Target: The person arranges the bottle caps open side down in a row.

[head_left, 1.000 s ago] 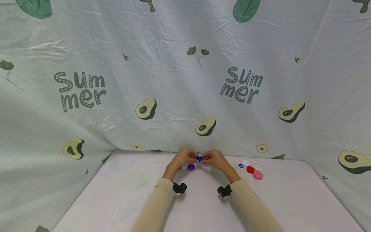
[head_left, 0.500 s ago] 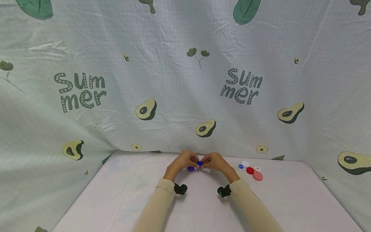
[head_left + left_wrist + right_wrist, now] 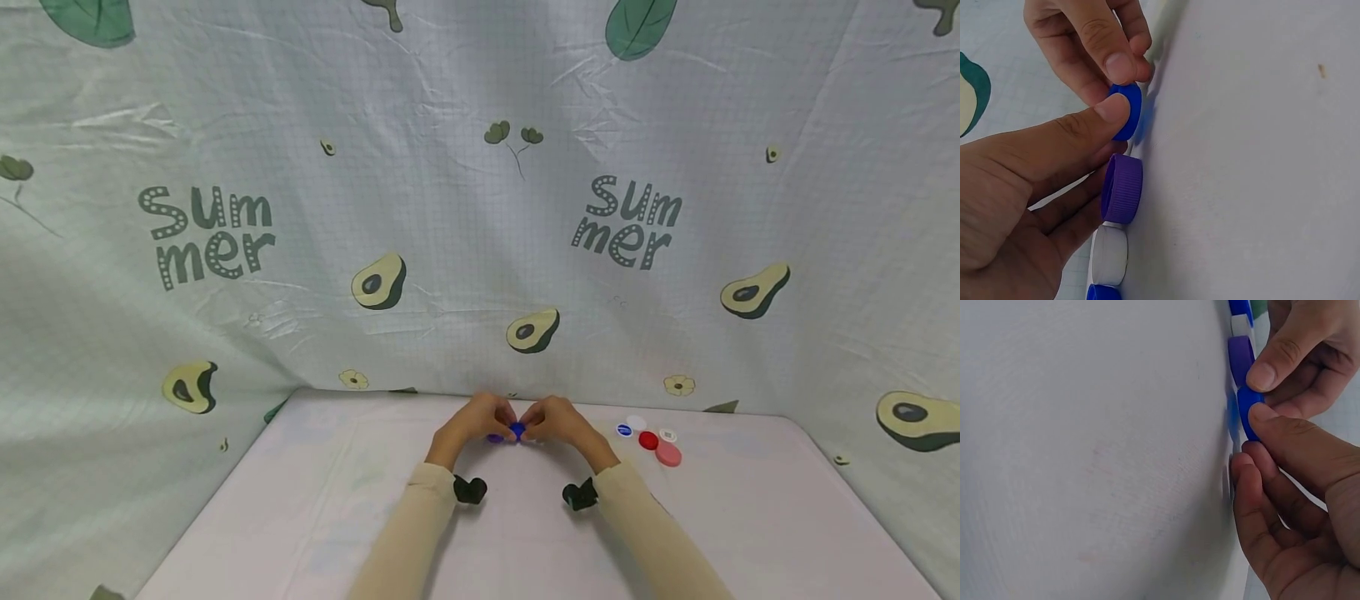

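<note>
A small blue bottle cap [image 3: 1133,119] stands between my two hands at the far side of the table. My left hand [image 3: 472,427] pinches it between thumb and fingers from the left, and my right hand [image 3: 562,425] pinches its other side. In the right wrist view both thumb tips lie against the blue cap [image 3: 1247,419], which is tilted on edge and close over the white surface. Right beside it is a ribbed purple cap [image 3: 1124,190], partly hidden behind the left fingers in the head view. A white cap [image 3: 1111,256] follows in the same row.
Another blue cap [image 3: 1104,293] ends the visible row. To the right of my hands lies a loose group: a red cap [image 3: 648,440], a pink cap [image 3: 668,454], a blue-and-white cap [image 3: 624,430] and white ones. A printed curtain [image 3: 450,208] hangs behind the table.
Both hands have come slightly nearer and lower with the blue cap between them. The left fingers now cover more of the purple cap. The group at the right has stayed put.
</note>
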Demonstrator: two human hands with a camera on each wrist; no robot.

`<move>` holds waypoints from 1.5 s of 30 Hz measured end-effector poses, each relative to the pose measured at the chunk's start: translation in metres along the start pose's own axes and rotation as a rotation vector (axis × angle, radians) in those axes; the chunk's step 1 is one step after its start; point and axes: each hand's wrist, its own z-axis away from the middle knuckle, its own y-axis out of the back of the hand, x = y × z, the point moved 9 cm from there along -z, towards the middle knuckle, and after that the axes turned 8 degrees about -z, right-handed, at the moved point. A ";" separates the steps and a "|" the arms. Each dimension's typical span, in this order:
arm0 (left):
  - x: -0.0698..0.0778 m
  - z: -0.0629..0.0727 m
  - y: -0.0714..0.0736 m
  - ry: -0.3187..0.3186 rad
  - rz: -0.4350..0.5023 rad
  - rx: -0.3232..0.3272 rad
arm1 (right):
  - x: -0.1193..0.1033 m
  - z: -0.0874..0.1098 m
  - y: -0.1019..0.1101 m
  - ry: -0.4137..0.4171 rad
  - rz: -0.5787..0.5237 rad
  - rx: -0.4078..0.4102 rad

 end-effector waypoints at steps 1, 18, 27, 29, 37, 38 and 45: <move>0.000 0.000 -0.001 0.000 -0.003 -0.004 | 0.000 0.000 0.000 0.010 0.003 0.004; 0.003 0.002 -0.002 0.022 -0.025 0.036 | -0.004 0.005 -0.001 0.064 -0.019 0.041; 0.004 0.000 0.001 0.038 -0.056 0.028 | -0.007 0.003 0.001 0.050 0.003 0.055; 0.005 0.000 0.000 0.039 -0.058 0.023 | -0.007 0.003 0.000 0.046 0.009 0.064; 0.005 0.004 -0.008 0.029 -0.195 -0.022 | -0.005 0.010 -0.007 -0.009 0.058 0.063; 0.006 0.005 -0.008 0.027 -0.224 -0.022 | -0.006 0.013 -0.007 -0.004 0.071 0.061; 0.015 0.013 0.001 0.032 -0.299 0.019 | -0.003 0.043 0.014 -0.001 0.142 0.082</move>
